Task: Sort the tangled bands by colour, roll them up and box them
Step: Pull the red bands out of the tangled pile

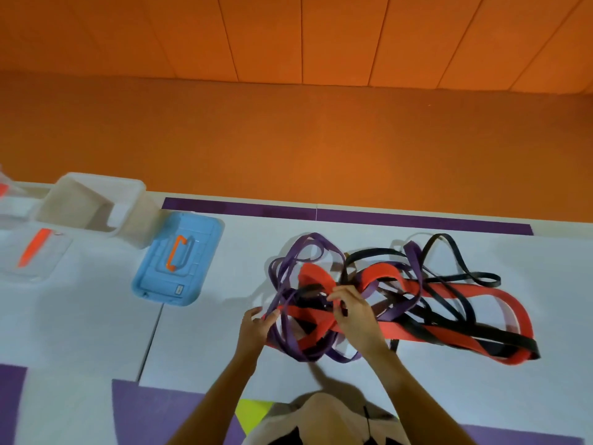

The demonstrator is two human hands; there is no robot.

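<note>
A tangle of bands lies on the white table (96,332) in front of me. Purple bands (290,268) loop on its left side, wide red bands (500,300) run to the right, and black bands (462,277) cross over both. My left hand (256,327) pinches a purple strand at the tangle's left edge. My right hand (353,313) holds a black band in the middle of the pile, fingers curled over it. The lower parts of the pile are hidden under my hands.
A clear open box (96,207) stands at the back left, with a blue lid (178,258) bearing an orange handle beside it. Another clear lid with an orange handle (32,248) lies further left. An orange wall rises behind the table.
</note>
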